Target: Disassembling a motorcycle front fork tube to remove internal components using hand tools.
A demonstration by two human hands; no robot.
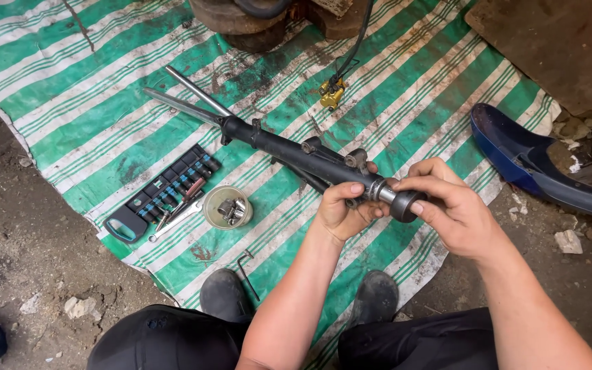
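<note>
**Hands at the fork leg's end**

Left hand (342, 209) wraps our fingers around the lower end of a black motorcycle fork leg (310, 159), while our right hand (450, 205) grasps the dark cylindrical end piece (405, 204) at its tip, thumb and fingers closed on it. We judge the step in hand to be fitting or freeing that end piece against the bright ring just beside our left thumb; the next move seems to call for a steady twist or pull along the leg's axis while the left hand holds firm. Beyond our left hand, the leg runs out to its chrome tubes (190, 98) across a green-and-white striped tarp (83, 103). Left of that hand sit a round clear tub of small metal parts (227, 207), a black socket tray with blue-banded bits (166, 188) and a spanner (173, 224). Right of our right hand lies a dark blue body panel (536, 164).
</note>
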